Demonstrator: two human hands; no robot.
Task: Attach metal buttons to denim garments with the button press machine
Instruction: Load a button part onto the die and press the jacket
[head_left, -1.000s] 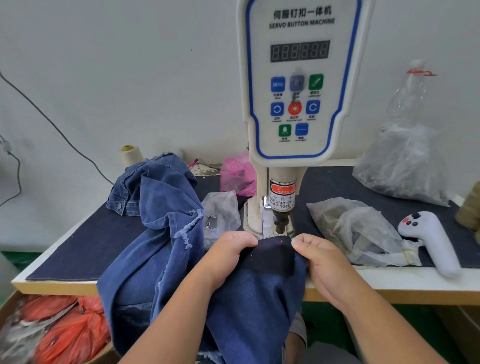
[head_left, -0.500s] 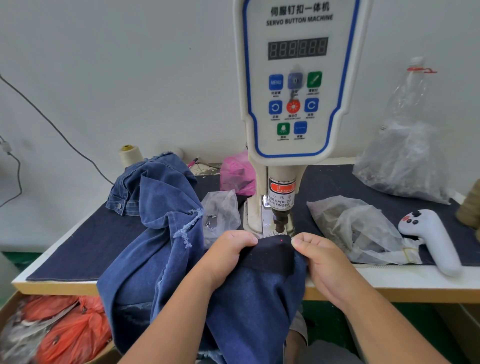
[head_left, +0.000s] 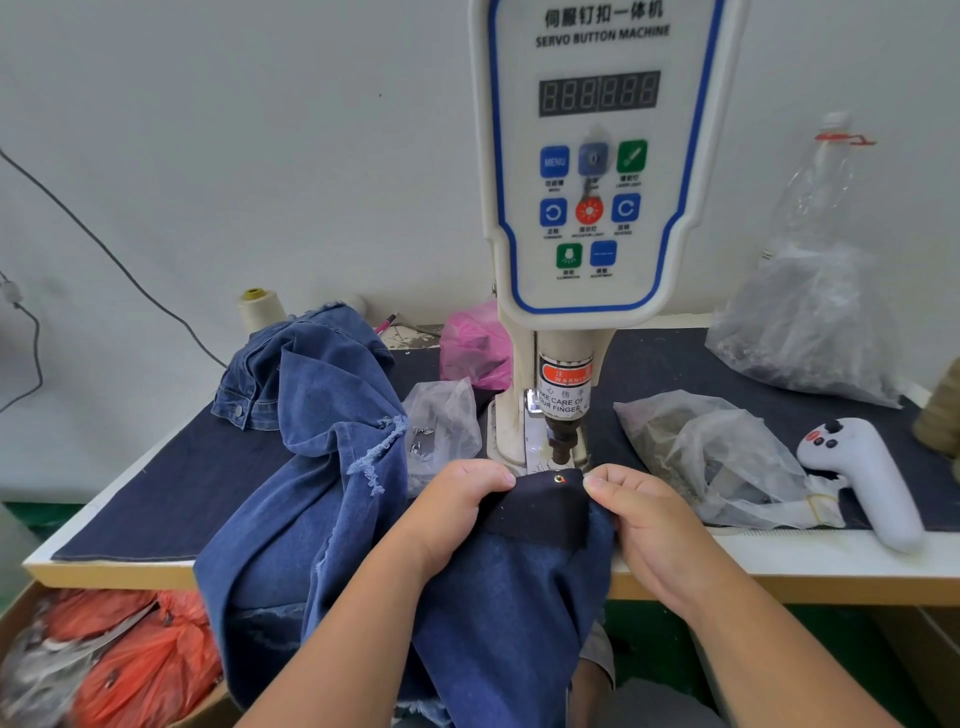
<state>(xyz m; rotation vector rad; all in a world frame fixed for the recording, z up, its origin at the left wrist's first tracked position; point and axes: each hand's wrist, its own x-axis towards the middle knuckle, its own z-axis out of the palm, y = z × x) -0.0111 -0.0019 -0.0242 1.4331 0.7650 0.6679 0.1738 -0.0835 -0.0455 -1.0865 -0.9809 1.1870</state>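
The white servo button machine (head_left: 597, 171) stands on the table, its dark press head (head_left: 563, 441) just above the fabric. A blue denim garment (head_left: 322, 493) drapes from the table over its front edge. My left hand (head_left: 457, 506) and my right hand (head_left: 641, 514) pinch a dark folded edge of the denim (head_left: 545, 506) from both sides, right under the press head. A small metal button (head_left: 559, 479) sits in that edge near its top, with a red laser dot on it.
Clear plastic bags lie right (head_left: 722, 457), far right (head_left: 810, 322) and left (head_left: 441, 431) of the machine, a pink bag (head_left: 475, 343) behind. A white handheld controller (head_left: 867, 478) rests at the right. A thread cone (head_left: 258, 307) stands at the back. Orange bags (head_left: 130, 660) fill a box below left.
A metal button now shows in the dark edge where only the red laser dot was before. Both hands hold the same spots on the fabric.
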